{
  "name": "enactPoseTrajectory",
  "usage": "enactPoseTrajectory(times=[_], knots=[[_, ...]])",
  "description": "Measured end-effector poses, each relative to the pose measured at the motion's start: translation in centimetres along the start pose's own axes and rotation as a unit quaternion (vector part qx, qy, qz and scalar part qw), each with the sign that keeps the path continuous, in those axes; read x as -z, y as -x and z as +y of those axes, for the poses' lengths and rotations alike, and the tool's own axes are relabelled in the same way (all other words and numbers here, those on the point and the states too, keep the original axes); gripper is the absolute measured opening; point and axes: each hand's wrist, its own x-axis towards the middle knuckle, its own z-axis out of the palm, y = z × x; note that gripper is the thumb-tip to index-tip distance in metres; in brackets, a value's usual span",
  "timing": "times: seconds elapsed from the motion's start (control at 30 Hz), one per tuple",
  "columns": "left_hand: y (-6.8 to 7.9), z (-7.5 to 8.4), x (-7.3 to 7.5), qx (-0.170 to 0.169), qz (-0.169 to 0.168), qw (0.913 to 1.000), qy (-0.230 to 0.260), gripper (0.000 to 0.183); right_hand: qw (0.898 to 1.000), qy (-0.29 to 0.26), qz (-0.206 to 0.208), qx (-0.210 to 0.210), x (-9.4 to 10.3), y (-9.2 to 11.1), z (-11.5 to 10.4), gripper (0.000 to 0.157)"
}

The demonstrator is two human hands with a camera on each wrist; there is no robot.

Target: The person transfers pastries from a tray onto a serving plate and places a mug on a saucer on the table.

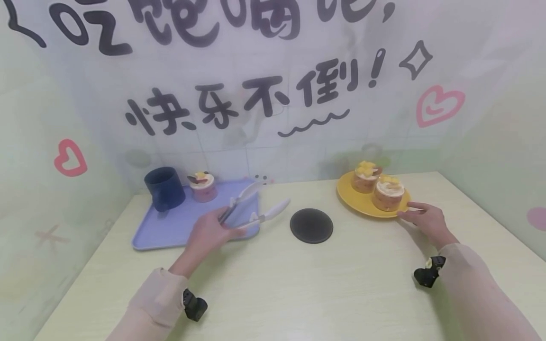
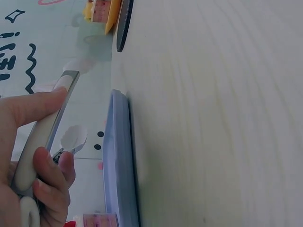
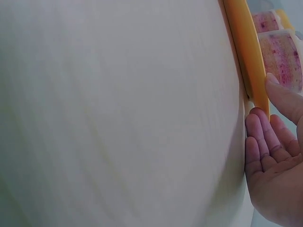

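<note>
My left hand (image 1: 212,233) grips a pair of serving tongs (image 2: 37,142) with pale handles and whitish tips, spread apart above the right side of the blue tray (image 1: 164,233). On that tray stand a dark blue mug (image 1: 165,187) and a small dessert cup (image 1: 204,188) with a cream and fruit topping. At the right, my right hand (image 1: 428,222) pinches the near right rim of a yellow plate (image 1: 351,199), thumb at the upper side and fingers at the edge below. Two layered dessert cups, the front one (image 1: 388,195) and the rear one (image 1: 366,177), sit on it topped with yellow fruit.
A round black coaster (image 1: 311,226) lies on the pale wooden table (image 1: 298,293) between the tray and the plate. Behind stands a wall (image 1: 239,137) with large dark writing, and side walls (image 1: 42,213) border the table.
</note>
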Motion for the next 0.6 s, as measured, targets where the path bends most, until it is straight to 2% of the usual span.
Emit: enactPoseTrajectory(times=[0.3, 0.6], knots=[[0.2, -1.0, 0.9, -0.001, 0.007, 0.9998, -0.021, 0.065, 1.0, 0.003, 0.001, 0.006, -0.2, 0.0, 0.0, 0.091], [0.5, -2.1, 2.0, 0.005, 0.009, 0.9994, -0.033, 0.077, 1.0, 0.006, 0.002, 0.006, -0.1, 0.0, 0.1, 0.09]])
